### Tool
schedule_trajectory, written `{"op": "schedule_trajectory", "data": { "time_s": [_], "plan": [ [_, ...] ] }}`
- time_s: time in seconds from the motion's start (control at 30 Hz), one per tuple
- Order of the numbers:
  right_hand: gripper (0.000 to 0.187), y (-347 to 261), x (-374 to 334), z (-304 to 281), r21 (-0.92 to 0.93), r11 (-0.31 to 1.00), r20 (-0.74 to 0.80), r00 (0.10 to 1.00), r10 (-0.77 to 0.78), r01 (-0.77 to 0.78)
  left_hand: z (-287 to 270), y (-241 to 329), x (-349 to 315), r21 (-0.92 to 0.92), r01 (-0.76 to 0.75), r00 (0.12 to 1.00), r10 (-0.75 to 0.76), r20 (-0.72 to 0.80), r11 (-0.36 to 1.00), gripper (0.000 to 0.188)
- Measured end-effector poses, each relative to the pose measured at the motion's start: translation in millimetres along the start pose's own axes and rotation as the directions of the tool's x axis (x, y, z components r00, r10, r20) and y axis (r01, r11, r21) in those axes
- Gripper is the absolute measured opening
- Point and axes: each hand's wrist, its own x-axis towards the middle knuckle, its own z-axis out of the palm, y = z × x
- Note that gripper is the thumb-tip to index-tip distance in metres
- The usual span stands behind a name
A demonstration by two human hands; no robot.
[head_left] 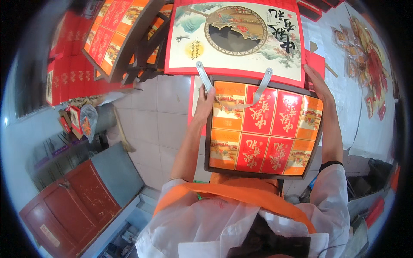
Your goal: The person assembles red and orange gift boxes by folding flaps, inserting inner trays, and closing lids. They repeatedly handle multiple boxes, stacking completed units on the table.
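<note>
In front of me is a dark brown tray (258,174) filled with small red and orange boxes (257,109), tilted slightly. My left hand (204,103) is closed on its far left edge, thumb on top and other fingers mostly hidden. At the far right corner, my right hand (318,87) grips the tray's side, with a finger stretched toward the red edge beyond. A large red and cream gift box (185,56) with a printed round picture lies against the tray's far edge. Its silver-grey handle strap (236,105) droops over the small boxes.
Filled trays (112,34) are stacked at the far left, beside red gift boxes (71,81). Wrapped packets (344,51) lie on the pale table (340,116) at right. A reddish-brown cabinet (71,206) stands at lower left, near a broom (122,133) on the tiled floor (167,129).
</note>
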Motion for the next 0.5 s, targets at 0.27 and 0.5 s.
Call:
{"op": "schedule_trajectory", "data": {
  "time_s": [0.27, 0.5],
  "plan": [
    [0.048, 24, -5, -29, -0.563, 0.797, 0.218, 0.970, -0.109, 0.216, -31, -31, 6, -0.082, -0.056, 0.998, 0.054, -0.020, 0.995, 0.056],
    [0.050, 34, 1, -11, -0.135, 0.926, 0.289, 0.908, -0.304, 0.353, -111, -3, 89, -0.138, -0.326, 0.940, 0.305, -0.154, 0.935, 0.041]
  ]
}}
